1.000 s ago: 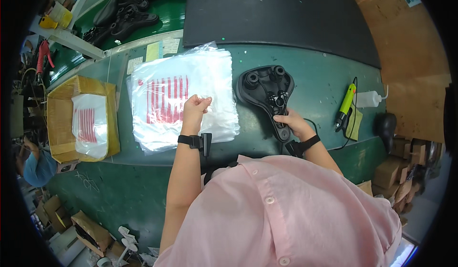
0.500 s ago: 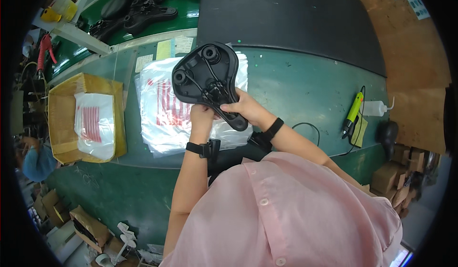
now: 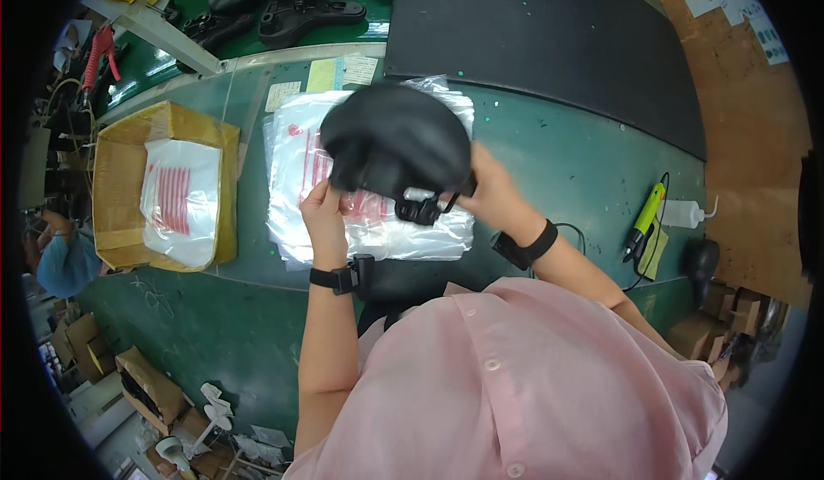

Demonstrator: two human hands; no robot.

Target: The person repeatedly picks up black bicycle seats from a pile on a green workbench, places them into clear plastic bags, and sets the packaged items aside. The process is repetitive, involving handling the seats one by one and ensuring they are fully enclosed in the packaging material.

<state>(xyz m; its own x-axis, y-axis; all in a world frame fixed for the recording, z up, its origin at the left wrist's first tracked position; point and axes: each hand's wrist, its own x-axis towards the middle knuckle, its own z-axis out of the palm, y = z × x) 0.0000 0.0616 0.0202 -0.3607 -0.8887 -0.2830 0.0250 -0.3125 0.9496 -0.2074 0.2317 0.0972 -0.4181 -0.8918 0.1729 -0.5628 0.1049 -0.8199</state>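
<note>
Black saddle [image 3: 399, 128] held over stack of clear plastic bags [image 3: 421, 246]; at its four o'clock our right hand [image 3: 496, 193], fingers curled onto its edge; toward seven our left hand [image 3: 324, 218], fingers nearly together, whether gripping anything we cannot tell; yellowish box [image 3: 227, 210] with white bag [image 3: 189, 197] inside at nine, black mat [image 3: 549, 42] at two, green corded tool [image 3: 645, 218] farther out toward four

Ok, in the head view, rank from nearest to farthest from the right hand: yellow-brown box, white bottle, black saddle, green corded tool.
1. Black saddle: in the right hand.
2. Green corded tool: off to its right.
3. White bottle: right, just past the tool.
4. Yellow-brown box: over on the left.
</note>
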